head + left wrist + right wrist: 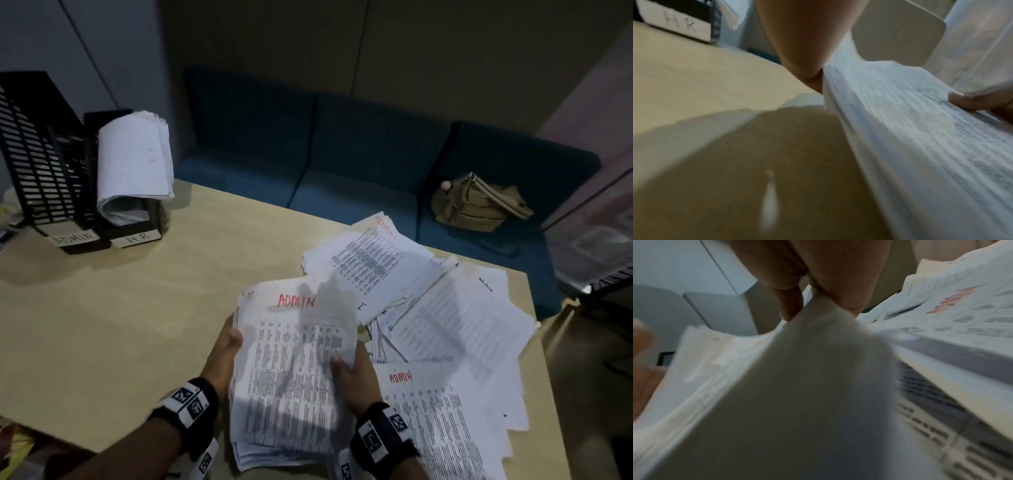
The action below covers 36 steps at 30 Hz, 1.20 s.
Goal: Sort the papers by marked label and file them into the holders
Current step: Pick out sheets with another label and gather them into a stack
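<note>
A thick stack of printed papers [291,383] lies at the near table edge, its top sheet marked ADMIN in red. My left hand [230,342] grips the stack's left edge, thumb [803,48] pressed against the stack [900,129]. My right hand [340,365] pinches the top sheet [818,340] at its right side, thumb on top; the fingers show as shadows through the raised paper. Far left stand two black mesh holders: the one labelled ADMIN [44,164] and the one labelled HR [137,236], the HR one with curled papers [133,157] in it.
More ADMIN-marked sheets [373,260] lie fanned out over the table's right side, with another ADMIN sheet [442,418] near the front. Behind the wooden table [137,325] runs a blue sofa [359,147] with a khaki bag [479,202] on it.
</note>
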Each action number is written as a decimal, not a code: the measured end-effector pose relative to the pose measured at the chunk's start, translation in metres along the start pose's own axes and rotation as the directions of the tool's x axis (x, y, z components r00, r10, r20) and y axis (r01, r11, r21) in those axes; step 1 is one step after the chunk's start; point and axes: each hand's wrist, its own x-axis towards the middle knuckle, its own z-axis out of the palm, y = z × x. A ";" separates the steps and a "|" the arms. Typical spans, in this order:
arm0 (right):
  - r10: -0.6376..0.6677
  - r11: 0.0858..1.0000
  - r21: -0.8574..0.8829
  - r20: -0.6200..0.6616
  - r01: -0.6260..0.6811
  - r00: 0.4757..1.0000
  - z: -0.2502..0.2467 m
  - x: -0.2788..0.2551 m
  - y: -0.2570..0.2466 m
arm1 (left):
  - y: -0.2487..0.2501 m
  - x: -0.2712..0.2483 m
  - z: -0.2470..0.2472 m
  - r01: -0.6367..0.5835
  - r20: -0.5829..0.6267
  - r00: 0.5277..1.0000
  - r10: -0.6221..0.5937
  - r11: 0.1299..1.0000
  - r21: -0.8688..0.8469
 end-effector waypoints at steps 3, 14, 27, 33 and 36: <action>-0.040 0.999 0.019 0.098 0.039 0.994 0.001 -0.003 -0.012 | 0.008 0.007 -0.001 -0.123 0.019 0.992 0.122 0.973 0.194; -0.244 0.933 -0.267 0.015 0.240 0.970 -0.013 0.026 -0.032 | 0.032 -0.002 0.011 -0.261 0.269 0.946 0.178 0.914 0.312; 0.079 0.836 -0.414 -0.559 -0.360 0.826 -0.146 -0.006 0.042 | -0.029 0.004 -0.003 -0.101 0.308 0.949 -0.068 0.860 0.499; 0.347 0.734 -0.399 -0.476 -0.550 0.808 -0.173 -0.044 0.108 | -0.033 0.022 0.002 -0.086 0.107 0.994 0.030 0.816 0.572; 0.348 0.769 -0.347 -0.475 -0.536 0.808 -0.175 -0.047 0.109 | -0.025 0.032 0.007 -0.076 0.051 0.997 0.056 0.770 0.633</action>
